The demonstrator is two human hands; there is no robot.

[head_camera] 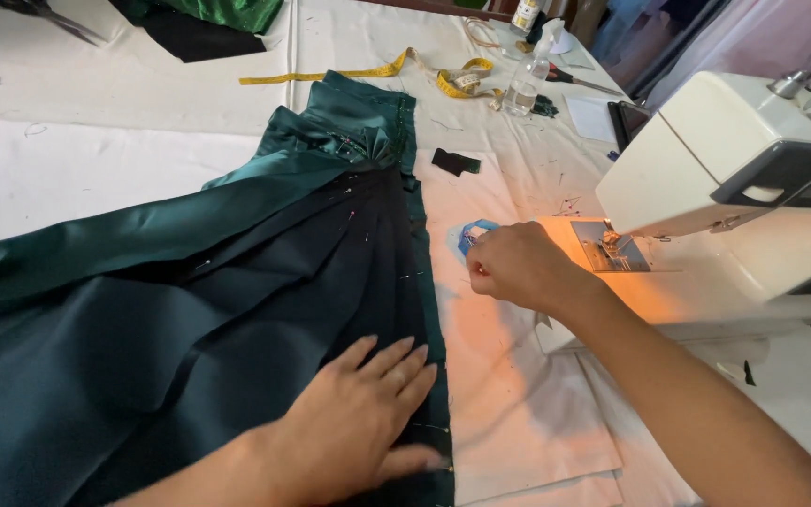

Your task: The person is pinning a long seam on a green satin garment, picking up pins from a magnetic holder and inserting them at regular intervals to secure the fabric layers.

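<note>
The left hand (354,427) lies flat and fully open, palm down, fingers spread a little, pressing on the dark green satin garment (190,310) near its pinned right edge. It grips nothing; the fingertips point up and to the right, and the thumb rests at the cloth's hem. The garment stretches across the white cloth-covered surface (96,160) from the lower left up to a gathered, pleated part near the top centre, with several folds running lengthwise and small pins along the edge.

The right hand (518,268) is curled, fingers drawn in toward the thumb, reaching over the surface just right of the garment. Its fingertips close at a small blue object (474,231), which it seems to pinch or pick from; how much of it the fingers actually hold cannot be told, since the hand covers most of it.

Just beside the right hand stands a white sewing machine (725,160), its lamp casting an orange glow on the needle plate (612,249) and the cloth below. Farther up the surface lie a yellow measuring tape (368,71), a clear spray bottle (527,80), a small black fabric scrap (455,162) and scissors (579,81).
</note>
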